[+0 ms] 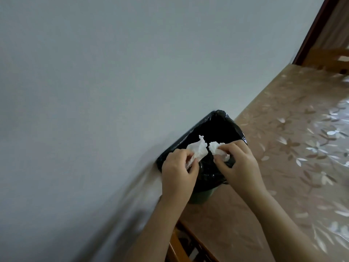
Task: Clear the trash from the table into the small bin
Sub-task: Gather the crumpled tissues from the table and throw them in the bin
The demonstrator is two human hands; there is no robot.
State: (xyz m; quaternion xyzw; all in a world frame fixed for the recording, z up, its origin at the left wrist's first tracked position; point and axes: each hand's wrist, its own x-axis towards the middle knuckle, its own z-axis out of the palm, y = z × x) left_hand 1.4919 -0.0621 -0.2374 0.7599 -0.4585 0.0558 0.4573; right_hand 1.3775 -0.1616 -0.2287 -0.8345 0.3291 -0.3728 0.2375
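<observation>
A small green bin [200, 196] lined with a black plastic bag [213, 127] stands on the table's left edge, against the wall. My left hand [177, 174] pinches a crumpled white tissue [198, 150] over the bin's mouth. Beside it, my right hand [239, 163] holds a second, balled white tissue [216, 148] above the same opening. The two tissues nearly touch. The inside of the bag is too dark to see into.
The table [287, 167] wears a tan cloth with a pale flower print and runs off to the right. A grey wall [113, 82] fills the left. Wooden chair parts show at the bottom [181, 244] and the top right [328, 59].
</observation>
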